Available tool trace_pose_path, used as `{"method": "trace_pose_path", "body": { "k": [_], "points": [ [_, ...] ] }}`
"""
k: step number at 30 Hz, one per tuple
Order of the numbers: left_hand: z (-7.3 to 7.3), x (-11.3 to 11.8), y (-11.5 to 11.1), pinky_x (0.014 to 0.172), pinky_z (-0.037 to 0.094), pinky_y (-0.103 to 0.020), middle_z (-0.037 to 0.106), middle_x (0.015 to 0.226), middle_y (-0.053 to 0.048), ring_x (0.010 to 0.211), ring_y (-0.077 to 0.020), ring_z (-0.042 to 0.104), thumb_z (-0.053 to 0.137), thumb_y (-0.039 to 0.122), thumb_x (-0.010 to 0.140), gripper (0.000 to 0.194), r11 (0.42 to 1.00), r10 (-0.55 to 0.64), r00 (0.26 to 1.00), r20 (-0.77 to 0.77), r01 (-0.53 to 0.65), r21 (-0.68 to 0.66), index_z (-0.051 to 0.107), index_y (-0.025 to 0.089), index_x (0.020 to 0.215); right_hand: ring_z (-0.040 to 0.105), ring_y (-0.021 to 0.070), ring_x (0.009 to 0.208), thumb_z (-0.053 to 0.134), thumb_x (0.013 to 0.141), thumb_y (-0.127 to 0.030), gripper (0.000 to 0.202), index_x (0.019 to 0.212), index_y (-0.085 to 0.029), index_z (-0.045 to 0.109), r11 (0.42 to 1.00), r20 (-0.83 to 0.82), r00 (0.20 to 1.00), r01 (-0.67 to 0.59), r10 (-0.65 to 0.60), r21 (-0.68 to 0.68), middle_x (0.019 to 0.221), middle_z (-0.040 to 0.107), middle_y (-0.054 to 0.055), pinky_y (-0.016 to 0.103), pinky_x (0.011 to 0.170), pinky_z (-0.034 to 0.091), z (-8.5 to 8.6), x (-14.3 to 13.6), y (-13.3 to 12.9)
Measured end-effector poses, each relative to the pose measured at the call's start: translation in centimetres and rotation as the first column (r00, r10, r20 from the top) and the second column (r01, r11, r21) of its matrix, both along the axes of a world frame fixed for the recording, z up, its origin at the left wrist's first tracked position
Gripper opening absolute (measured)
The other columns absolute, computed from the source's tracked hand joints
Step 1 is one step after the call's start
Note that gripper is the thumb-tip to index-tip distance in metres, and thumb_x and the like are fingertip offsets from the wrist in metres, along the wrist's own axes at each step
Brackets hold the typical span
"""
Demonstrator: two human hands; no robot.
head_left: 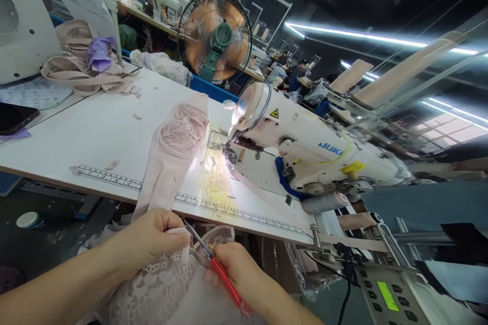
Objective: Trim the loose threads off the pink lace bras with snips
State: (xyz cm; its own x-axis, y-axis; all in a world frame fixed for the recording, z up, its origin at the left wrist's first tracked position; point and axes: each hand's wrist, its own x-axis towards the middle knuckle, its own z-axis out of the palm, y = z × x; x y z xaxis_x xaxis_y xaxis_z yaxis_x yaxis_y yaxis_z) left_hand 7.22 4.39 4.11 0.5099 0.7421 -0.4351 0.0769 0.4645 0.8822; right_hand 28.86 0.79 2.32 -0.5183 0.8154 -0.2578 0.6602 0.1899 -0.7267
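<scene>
In the head view my left hand [162, 236] is closed, pinching the edge of a pale pink lace garment [152, 289] below the table's front edge. A narrow strip hangs beside my left fingertips. My right hand [238, 269] is wrapped round the red handle of a thin metal tool [229, 284]. The tool's tip points up and left, close to my left fingers. Whether it is a cutter or tweezers I cannot tell. Another pink lace piece [173, 147] lies on the white table [110, 132], draping over its front edge towards my left hand.
A white sewing machine [301, 137] with a lit needle area stands right of centre. A green fan [215, 38] is behind the table. Pink straps [80, 68] and a dark phone [15, 118] lie at left. A control panel [389, 289] is at lower right.
</scene>
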Motion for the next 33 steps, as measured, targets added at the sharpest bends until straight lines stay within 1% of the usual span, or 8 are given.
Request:
{"method": "trace_pose_path", "body": {
  "k": [5, 8, 10, 14, 18, 22, 28, 33],
  "points": [
    [0.2, -1.0, 0.0, 0.051, 0.021, -0.025, 0.036, 0.054, 0.005, 0.052, -0.0111, 0.029, 0.058, 0.043, 0.074, 0.033, 0.986, -0.048, 0.994, -0.100, 0.063, 0.156, 0.049, 0.017, 0.056, 0.032, 0.0103, 0.051, 0.053, 0.074, -0.047, 0.036, 0.058, -0.020, 0.035, 0.997, -0.051, 0.996, 0.068, -0.070, -0.049, 0.057, 0.036, -0.004, 0.023, 0.048, 0.025, 0.3, 0.1, 0.3],
    [0.5, -1.7, 0.0, 0.055, 0.030, -0.025, 0.041, 0.060, 0.004, 0.056, -0.0117, 0.037, 0.060, 0.040, 0.078, 0.033, 0.968, -0.026, 0.997, -0.069, 0.043, 0.248, 0.054, 0.016, 0.056, 0.034, 0.0107, 0.053, 0.052, 0.076, -0.049, 0.038, 0.060, -0.020, 0.034, 0.995, -0.041, 0.995, 0.090, -0.089, 0.037, 0.059, 0.039, -0.003, 0.023, 0.050, 0.025, 0.9, 0.6, 0.7],
    [0.6, -2.2, 0.0, 0.060, 0.036, -0.024, 0.049, 0.066, 0.002, 0.062, -0.0127, 0.045, 0.064, 0.037, 0.079, 0.030, 0.956, -0.017, 1.000, -0.014, 0.020, 0.292, 0.060, 0.016, 0.057, 0.033, 0.0107, 0.053, 0.052, 0.076, -0.051, 0.041, 0.060, -0.020, 0.031, 0.991, -0.042, 0.996, 0.081, -0.077, 0.105, 0.060, 0.038, -0.003, 0.023, 0.050, 0.024, 1.3, 1.0, 0.8],
    [0.5, -3.1, -0.1, 0.070, 0.044, -0.026, 0.066, 0.086, -0.004, 0.077, -0.0183, 0.059, 0.065, 0.034, 0.080, 0.017, 0.955, -0.067, 0.997, 0.033, 0.055, 0.290, 0.075, 0.021, 0.074, 0.028, 0.0108, 0.052, 0.055, 0.073, -0.061, 0.049, 0.060, -0.021, 0.031, 0.979, -0.005, 1.000, -0.003, 0.004, 0.204, 0.058, 0.036, -0.004, 0.023, 0.049, 0.020, 2.1, 1.3, 1.0],
    [0.6, -3.5, -0.3, 0.062, 0.044, -0.025, 0.067, 0.080, -0.006, 0.069, -0.0170, 0.059, 0.065, 0.037, 0.080, 0.021, 0.927, -0.148, 0.988, -0.039, 0.153, 0.343, 0.077, 0.020, 0.078, 0.035, 0.0123, 0.053, 0.057, 0.071, -0.067, 0.052, 0.060, -0.020, 0.037, 0.962, 0.045, 0.996, -0.086, 0.077, 0.258, 0.058, 0.045, -0.002, 0.023, 0.051, 0.023, 2.7, 1.2, 1.2],
    [1.1, -3.3, -0.5, 0.061, 0.046, -0.026, 0.066, 0.080, -0.007, 0.069, -0.0177, 0.060, 0.065, 0.035, 0.080, 0.021, 0.928, -0.205, 0.977, -0.054, 0.212, 0.306, 0.076, 0.018, 0.078, 0.041, 0.0133, 0.053, 0.061, 0.070, -0.066, 0.051, 0.061, -0.021, 0.040, 0.952, 0.109, 0.988, -0.133, 0.106, 0.276, 0.058, 0.049, -0.002, 0.023, 0.051, 0.025, 3.0, 1.0, 1.4],
    [1.7, -2.7, -0.5, 0.060, 0.044, -0.023, 0.067, 0.078, -0.005, 0.066, -0.0143, 0.058, 0.063, 0.027, 0.081, 0.016, 0.900, -0.230, 0.970, -0.079, 0.243, 0.362, 0.075, 0.017, 0.075, 0.040, 0.0126, 0.053, 0.066, 0.070, -0.059, 0.050, 0.060, -0.020, 0.035, 0.956, 0.209, 0.973, -0.152, 0.099, 0.251, 0.058, 0.048, -0.003, 0.023, 0.051, 0.024, 3.4, 0.9, 1.3],
    [1.8, -2.6, -0.3, 0.061, 0.044, -0.023, 0.066, 0.077, -0.005, 0.066, -0.0149, 0.058, 0.062, 0.025, 0.081, 0.016, 0.897, -0.241, 0.966, -0.098, 0.260, 0.358, 0.074, 0.016, 0.076, 0.034, 0.0117, 0.052, 0.064, 0.070, -0.061, 0.053, 0.060, -0.021, 0.032, 0.960, 0.193, 0.976, -0.147, 0.101, 0.239, 0.057, 0.042, -0.004, 0.023, 0.050, 0.021, 3.3, 1.2, 1.2]
  ]
}}
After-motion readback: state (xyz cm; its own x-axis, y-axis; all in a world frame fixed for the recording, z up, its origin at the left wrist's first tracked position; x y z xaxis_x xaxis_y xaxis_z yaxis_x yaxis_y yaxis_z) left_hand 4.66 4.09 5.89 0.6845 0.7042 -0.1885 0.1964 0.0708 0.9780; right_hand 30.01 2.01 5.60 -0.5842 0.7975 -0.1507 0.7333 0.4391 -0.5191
